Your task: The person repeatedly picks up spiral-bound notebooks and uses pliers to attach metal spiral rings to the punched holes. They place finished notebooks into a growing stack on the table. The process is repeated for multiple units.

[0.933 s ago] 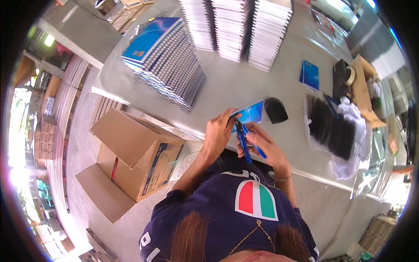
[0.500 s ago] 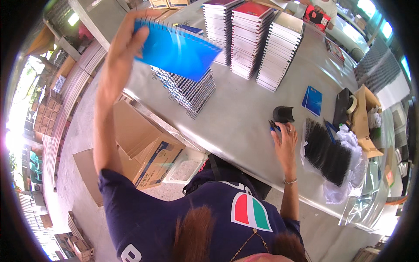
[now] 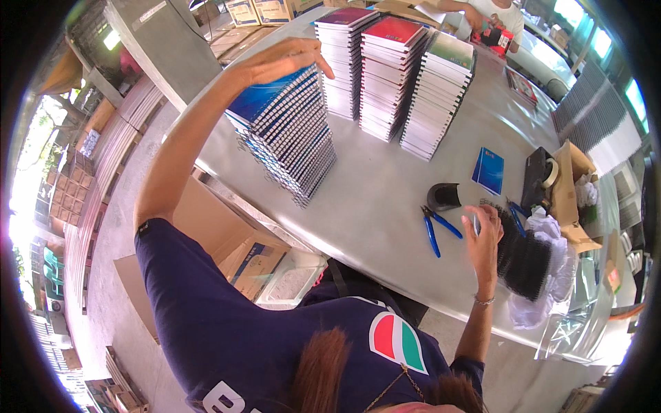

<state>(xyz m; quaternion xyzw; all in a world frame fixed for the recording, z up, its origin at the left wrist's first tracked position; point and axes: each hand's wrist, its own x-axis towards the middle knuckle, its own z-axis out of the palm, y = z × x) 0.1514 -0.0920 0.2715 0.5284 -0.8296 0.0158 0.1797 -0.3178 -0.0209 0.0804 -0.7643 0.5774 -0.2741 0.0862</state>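
My left hand reaches over the top of a tall stack of blue spiral notebooks, fingers stretched along the upper edge and a fingertip bent down at the far right corner. The stack's white page edges and wire coils face me. My right hand is beside a bundle of black binding coils, thumb and fingers apart and slightly curled; I see nothing held in it. Blue-handled pliers lie on the table left of this hand, by a black curved holder.
Three tall notebook stacks, purple, red and green, stand farther back. A single blue notebook lies at right, near a tape dispenser and a cardboard box. Another person works across the table.
The blue notebook my left hand held raised now rests on the stack, and that hand has moved right. My right hand has let go of the pliers and shifted right toward the black coils.
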